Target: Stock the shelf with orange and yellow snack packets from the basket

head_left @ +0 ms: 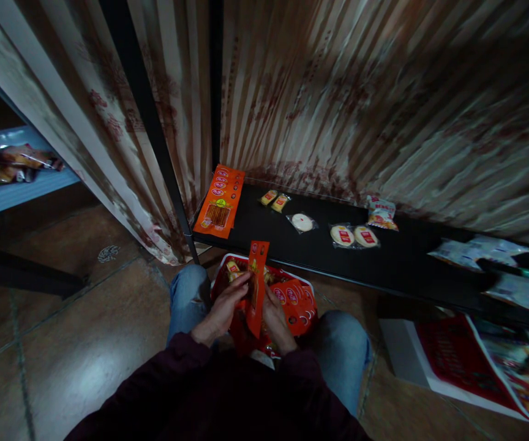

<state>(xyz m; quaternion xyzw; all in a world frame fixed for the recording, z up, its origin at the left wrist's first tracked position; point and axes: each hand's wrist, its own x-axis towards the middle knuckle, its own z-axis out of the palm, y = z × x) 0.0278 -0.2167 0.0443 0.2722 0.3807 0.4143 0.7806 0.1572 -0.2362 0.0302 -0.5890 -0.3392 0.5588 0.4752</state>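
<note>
black shelf (pixel 397 257): long, low, set against a striped backing. it carries a flat stack of orange packets (pixel 220 202) at its left end and small round snack packs (pixel 354 236) further right.

open red bag (pixel 301 306): on the floor between the person's knees, just in front of the shelf edge, holding more orange packets.

orange packet (pixel 258 275): held upright on its long axis above the open red bag, apart from the shelf. judged light, thin and flexible; the glossy film is likely slippery and will buckle if pressed mid-panel. take hold along the long side edges or the sealed ends, not the flat face.

left hand (pixel 223 309): fingers closed on the packet's left edge, near mid-height.

right hand (pixel 276 321): fingers closed on the lower right edge of the same packet. both hands sit close together, with the packet pinched between them.
</note>
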